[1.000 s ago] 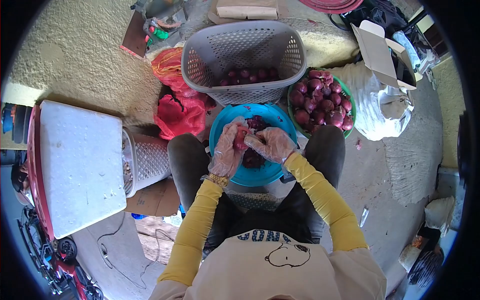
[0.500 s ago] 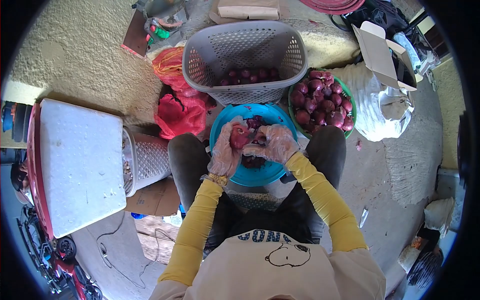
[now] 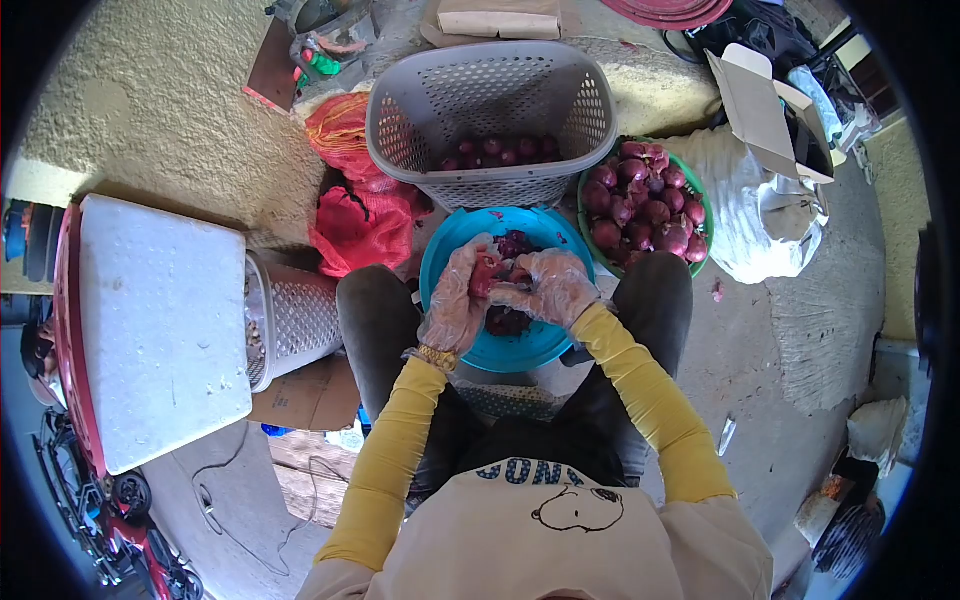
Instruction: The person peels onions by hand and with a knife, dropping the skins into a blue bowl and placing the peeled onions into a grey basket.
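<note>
Over the blue basin [image 3: 520,358], my left hand [image 3: 457,305], in a clear plastic glove, is closed round a red onion [image 3: 485,274]. My right hand [image 3: 556,287], gloved the same way, has its fingers bent together against the onion's right side. Whether a small tool sits in those fingers I cannot make out. Dark purple onion skins [image 3: 508,322] lie in the basin below both hands. Right of the basin, a green bowl [image 3: 709,225] is heaped with unpeeled red onions [image 3: 655,212]. Behind the basin, a grey perforated basket [image 3: 490,90] has several smooth red onions [image 3: 508,157] at its bottom.
A red mesh sack [image 3: 365,230] lies left of the basin. Further left are a white foam lid [image 3: 165,335] and a pale woven basket [image 3: 300,315]. To the right stand a white sack [image 3: 745,220] and an open cardboard box [image 3: 750,105]. A cable [image 3: 215,515] runs along the floor.
My left hand has turned the onion slightly, and less of its surface shows between the fingers. My right hand stays against it with a small shift of the fingers.
</note>
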`<action>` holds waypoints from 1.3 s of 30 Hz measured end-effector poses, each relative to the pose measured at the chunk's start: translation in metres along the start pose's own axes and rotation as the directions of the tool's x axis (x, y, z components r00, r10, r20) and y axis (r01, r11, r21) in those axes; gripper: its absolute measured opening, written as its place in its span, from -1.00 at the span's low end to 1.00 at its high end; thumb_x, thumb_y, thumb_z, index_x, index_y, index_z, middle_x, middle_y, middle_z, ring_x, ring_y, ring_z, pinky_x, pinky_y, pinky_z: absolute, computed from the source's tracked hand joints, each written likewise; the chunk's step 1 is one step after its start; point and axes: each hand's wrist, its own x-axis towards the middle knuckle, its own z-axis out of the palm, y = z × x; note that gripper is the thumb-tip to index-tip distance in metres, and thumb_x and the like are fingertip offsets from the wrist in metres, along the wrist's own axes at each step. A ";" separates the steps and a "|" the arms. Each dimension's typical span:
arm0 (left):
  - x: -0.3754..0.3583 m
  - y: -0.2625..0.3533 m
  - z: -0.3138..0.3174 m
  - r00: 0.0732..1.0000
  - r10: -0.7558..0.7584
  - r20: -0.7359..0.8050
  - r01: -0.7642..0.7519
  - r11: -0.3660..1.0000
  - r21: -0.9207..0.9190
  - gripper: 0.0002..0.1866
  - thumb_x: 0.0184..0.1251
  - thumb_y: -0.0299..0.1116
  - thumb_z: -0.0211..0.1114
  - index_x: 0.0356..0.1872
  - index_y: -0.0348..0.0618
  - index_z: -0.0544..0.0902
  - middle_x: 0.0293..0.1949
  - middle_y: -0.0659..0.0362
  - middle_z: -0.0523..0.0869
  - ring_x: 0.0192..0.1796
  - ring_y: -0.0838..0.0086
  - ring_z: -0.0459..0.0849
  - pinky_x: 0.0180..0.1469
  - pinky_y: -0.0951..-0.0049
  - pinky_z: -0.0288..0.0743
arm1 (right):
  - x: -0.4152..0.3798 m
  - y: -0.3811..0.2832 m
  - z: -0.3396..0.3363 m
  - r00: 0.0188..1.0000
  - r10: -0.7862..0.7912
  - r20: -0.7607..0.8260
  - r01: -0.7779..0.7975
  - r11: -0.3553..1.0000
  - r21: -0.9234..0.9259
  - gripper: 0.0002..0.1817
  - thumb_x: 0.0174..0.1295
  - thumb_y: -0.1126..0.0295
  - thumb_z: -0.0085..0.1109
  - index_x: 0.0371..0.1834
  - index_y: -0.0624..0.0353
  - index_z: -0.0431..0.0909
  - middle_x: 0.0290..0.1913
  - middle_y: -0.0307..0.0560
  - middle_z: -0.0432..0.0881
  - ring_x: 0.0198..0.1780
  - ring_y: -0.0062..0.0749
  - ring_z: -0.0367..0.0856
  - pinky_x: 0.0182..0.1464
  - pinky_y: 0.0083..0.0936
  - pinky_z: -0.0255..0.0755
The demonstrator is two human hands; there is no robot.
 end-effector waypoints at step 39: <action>0.002 0.012 -0.020 0.975 0.010 -0.223 -0.031 0.995 -0.092 -0.46 0.55 0.10 0.24 0.18 -0.20 0.54 0.00 0.04 0.62 -0.02 0.12 0.71 0.10 0.07 0.74 | -0.008 0.000 -0.004 0.924 -0.052 0.380 0.121 0.980 -0.159 -0.28 0.13 -0.45 0.26 -0.30 0.09 0.74 -0.39 0.08 0.72 -0.23 0.07 0.74 -0.16 -0.07 0.57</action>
